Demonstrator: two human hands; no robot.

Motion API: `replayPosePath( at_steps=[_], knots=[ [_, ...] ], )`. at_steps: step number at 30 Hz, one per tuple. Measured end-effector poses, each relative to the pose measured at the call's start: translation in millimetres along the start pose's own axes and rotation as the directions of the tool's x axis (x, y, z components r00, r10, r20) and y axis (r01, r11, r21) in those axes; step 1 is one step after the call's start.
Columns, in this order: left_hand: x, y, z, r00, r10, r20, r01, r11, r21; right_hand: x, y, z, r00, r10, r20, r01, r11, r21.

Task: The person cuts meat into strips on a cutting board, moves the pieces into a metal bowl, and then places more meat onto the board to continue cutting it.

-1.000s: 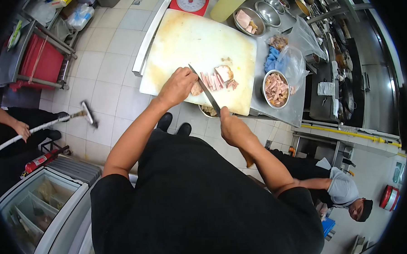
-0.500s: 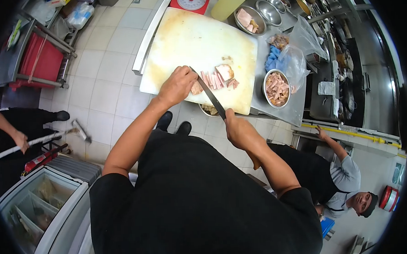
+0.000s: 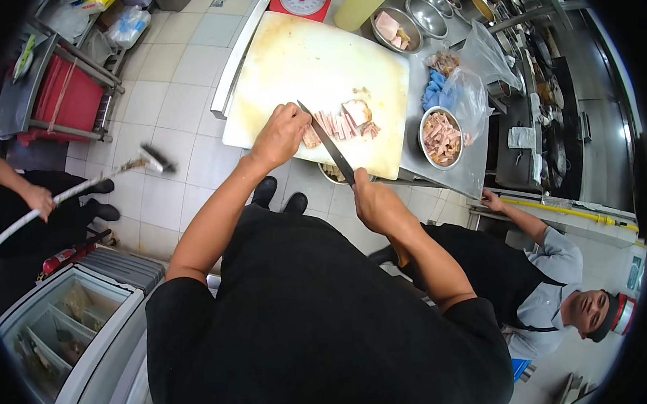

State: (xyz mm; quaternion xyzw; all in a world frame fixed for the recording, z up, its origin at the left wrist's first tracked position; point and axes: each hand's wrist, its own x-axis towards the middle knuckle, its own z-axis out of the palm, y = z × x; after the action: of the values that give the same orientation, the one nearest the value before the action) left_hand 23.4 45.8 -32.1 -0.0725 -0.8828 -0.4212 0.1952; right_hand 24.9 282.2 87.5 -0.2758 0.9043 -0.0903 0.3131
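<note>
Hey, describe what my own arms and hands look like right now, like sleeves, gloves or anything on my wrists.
Your left hand and right hand are bare, without gloves. No watch or bracelet shows. The black sleeves are short, leaving both forearms uncovered. Rings are too small to tell.

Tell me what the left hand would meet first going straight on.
Probably the knife: its blade slants just ahead of the left hand's fingertips, though exact depth and any contact are unclear.

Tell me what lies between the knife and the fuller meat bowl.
Head view: meat strips, a larger chunk and scraps on the cutting board, then bare board and steel counter.
</note>
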Motion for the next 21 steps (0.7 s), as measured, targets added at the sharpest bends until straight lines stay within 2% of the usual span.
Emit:
replayPosePath(
  at_steps=[1,3,5,9,13,15,18,21],
  knots=[
    [0,-1,-1,1.0,0.001,0.012,-0.001,1.0,0.003,-2,-1,0,0.998,0.017,0.055,-0.016,1.0,-0.024],
    [1,-5,-1,1.0,0.012,0.003,-0.012,1.0,-0.002,5,-3,12,0.998,0.025,0.05,-0.023,0.999,-0.033],
    [-4,-3,0,0.999,0.035,0.004,-0.035,0.999,-0.013,16,-3,35,0.998,0.0,-0.061,0.001,1.0,0.013],
    [-5,-3,-2,1.0,0.022,0.002,-0.022,1.0,-0.022,24,7,27,0.995,-0.029,-0.092,0.034,0.998,0.052],
    [-3,-3,-1,0.999,0.031,-0.018,-0.031,0.999,0.005,3,-4,-2,1.0,0.003,-0.02,-0.004,0.999,-0.036],
    [-4,-4,-1,1.0,0.023,-0.009,-0.023,1.0,0.0,3,-7,4,0.998,0.029,0.05,-0.029,1.0,0.0],
    [-6,-7,-1,0.999,0.03,0.015,-0.03,1.0,-0.005,22,-1,39,0.997,-0.015,-0.081,0.022,0.996,0.086],
    [-8,-5,-9,0.998,0.047,0.045,-0.047,0.999,-0.015,28,8,31,0.993,-0.06,-0.101,0.075,0.985,0.156]
  ],
)
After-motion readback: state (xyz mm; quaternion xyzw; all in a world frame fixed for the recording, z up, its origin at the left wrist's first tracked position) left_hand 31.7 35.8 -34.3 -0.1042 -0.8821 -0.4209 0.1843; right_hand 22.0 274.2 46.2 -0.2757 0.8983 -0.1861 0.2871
